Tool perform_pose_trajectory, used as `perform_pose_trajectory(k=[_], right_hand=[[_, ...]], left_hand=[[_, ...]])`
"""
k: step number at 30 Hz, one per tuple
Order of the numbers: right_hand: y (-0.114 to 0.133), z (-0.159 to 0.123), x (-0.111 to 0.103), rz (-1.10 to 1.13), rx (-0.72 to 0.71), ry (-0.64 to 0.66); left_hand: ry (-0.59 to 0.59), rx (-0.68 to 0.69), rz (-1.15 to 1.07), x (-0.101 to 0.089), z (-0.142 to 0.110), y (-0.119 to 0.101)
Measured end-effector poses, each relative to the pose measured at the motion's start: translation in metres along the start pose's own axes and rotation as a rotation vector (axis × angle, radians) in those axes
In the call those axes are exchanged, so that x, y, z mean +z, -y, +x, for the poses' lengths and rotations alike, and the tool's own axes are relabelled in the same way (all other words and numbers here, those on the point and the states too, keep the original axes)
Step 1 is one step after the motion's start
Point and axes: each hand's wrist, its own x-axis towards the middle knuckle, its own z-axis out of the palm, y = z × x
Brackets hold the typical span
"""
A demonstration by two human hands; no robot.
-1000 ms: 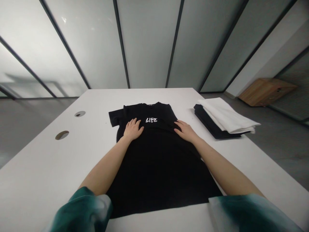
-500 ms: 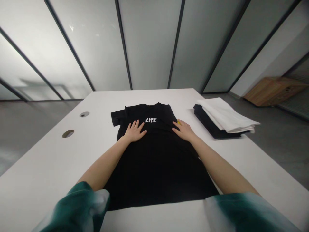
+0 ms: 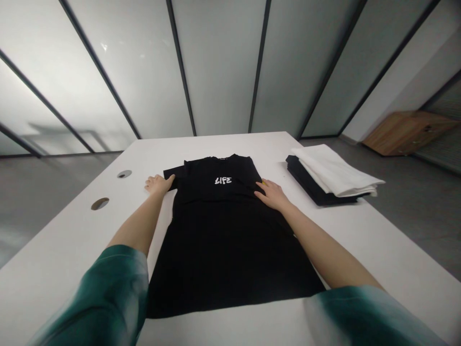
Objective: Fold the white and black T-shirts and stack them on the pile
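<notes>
A black T-shirt point(image 3: 230, 240) with white "LIFE" lettering lies flat on the white table point(image 3: 72, 250), collar away from me. My left hand point(image 3: 158, 184) is at the end of the shirt's left sleeve point(image 3: 172, 174). Its thumb lies on the cloth and its fingers are curled at the sleeve's edge. My right hand point(image 3: 272, 194) rests palm down with fingers spread on the shirt's right side, just below the chest. Both forearms are bare, with green sleeves near the camera.
A stack of folded clothes point(image 3: 331, 175), white on top of black, sits on the table's right side. Two round holes point(image 3: 100, 203) are in the tabletop at the left. Glass panels stand behind the table, and a wooden box point(image 3: 406, 132) is on the floor at the right.
My left hand has left the shirt's chest and moved out left to the sleeve end. My right hand has stayed almost where it was.
</notes>
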Motion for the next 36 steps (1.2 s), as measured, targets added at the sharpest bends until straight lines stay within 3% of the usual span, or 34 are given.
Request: perform_pose_trajectory(k=[3,6,12,15,17,22,27,32,36], right_hand=[[0.002,-0.001,-0.002,0.001,0.008,0.003],[0.002,-0.002,-0.003,0.007,0.014,0.004],[0.003,-0.002,-0.003,0.006,0.01,-0.001],[0.003,-0.002,-0.004,0.007,0.013,-0.002],[0.003,-0.002,-0.004,0.011,0.015,-0.001],[0.003,-0.002,-0.004,0.018,0.015,0.006],[0.002,-0.001,-0.003,0.022,0.009,0.007],[0.0,0.0,-0.001,0.025,-0.007,0.0],[-0.002,0.0,0.001,0.028,-0.024,-0.009]], left_hand=[[0.022,-0.043,-0.062,0.009,0.008,-0.006],[0.026,-0.038,-0.282,0.013,0.017,-0.012],[0.059,-0.195,-0.88,0.008,0.021,-0.004],[0.121,-0.27,-1.034,0.005,0.018,0.0],[0.112,-0.248,-1.062,0.003,0.018,0.002],[0.054,0.017,-1.009,-0.006,0.027,-0.004],[0.079,0.376,-0.814,-0.016,0.025,-0.033],[0.163,0.626,-0.401,-0.018,0.0,-0.075],[0.289,0.801,-0.149,-0.01,-0.03,-0.102]])
